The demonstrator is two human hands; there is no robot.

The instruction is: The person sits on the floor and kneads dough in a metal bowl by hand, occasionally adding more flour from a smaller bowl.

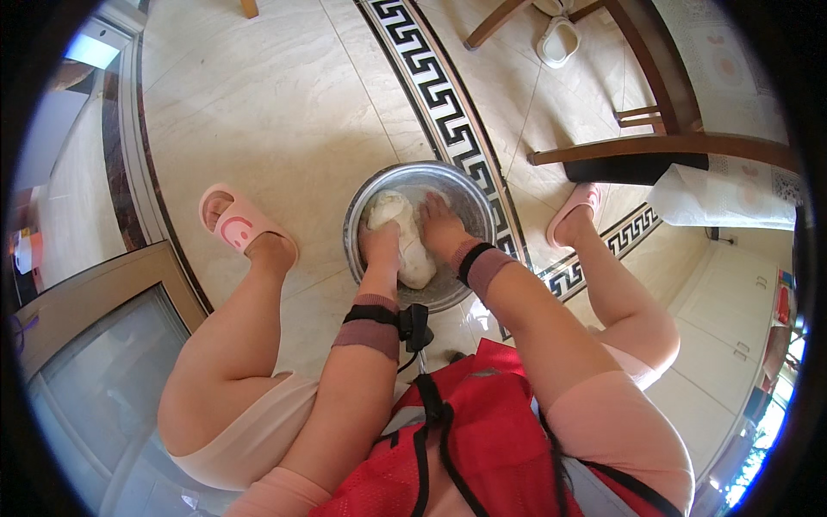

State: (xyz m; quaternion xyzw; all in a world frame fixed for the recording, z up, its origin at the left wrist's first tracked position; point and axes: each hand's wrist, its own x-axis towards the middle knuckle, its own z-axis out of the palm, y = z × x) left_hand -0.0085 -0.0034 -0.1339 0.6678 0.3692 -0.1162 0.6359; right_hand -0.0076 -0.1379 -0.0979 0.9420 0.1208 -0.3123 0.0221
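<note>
A round metal basin (pixel 481 194) rests on the tiled floor between my feet, with a long lump of pale dough (pixel 413 255) inside. My left hand (pixel 380 242) lies on the dough's left side, its thumb over the top and its fingers hidden down against the basin wall. My right hand (pixel 441 223) is inside the basin at the dough's right edge, palm down with fingers apart. Whitish residue shows on the basin floor near those fingertips. Both wrists wear mauve cuffs with black straps, and a small black device sits at the left one.
Pink slippers (pixel 240 225) are on my feet at either side of the basin. A wooden chair (pixel 646 147) stands at the upper right, near a table with a lace-patterned cover (pixel 723 71). A white shoe (pixel 558 42) lies beyond. A framed glass door (pixel 116 381) is at the lower left.
</note>
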